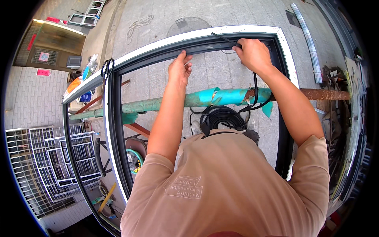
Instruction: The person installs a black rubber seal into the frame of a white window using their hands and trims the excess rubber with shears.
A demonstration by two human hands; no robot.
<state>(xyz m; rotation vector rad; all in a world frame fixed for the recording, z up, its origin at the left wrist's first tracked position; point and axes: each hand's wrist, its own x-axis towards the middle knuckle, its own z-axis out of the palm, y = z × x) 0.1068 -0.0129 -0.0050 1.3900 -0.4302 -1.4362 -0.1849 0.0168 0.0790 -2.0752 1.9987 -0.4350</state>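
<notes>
two bare hands reach forward from a tan shirt [221, 185] to the far rail of a large window frame [114, 118], white on its outer face and dark inside. the left hand [179, 69] rests its fingers, held close together and slightly bent, on the dark channel of that rail, pressing rather than clasping. the right hand [252, 53] is curled shut around a thin black rubber strip [227, 39], thumb and fingers pinching it against the rail — the strip's free end pokes out to the left of the knuckles, and the rest drops down past the wrist to a black coil [221, 116] below the frame. the frame lies across a rusty pipe wrapped in turquoise tape [221, 96]. inside the frame the opening is wide, with grey paving showing through; the rail between the two hands is bare. black-handled scissors [106, 69] lie on the frame's left corner. further left — a stack of white metal grilles [51, 162]. beyond the frame a pale rope [138, 23] lies on the pavement.
</notes>
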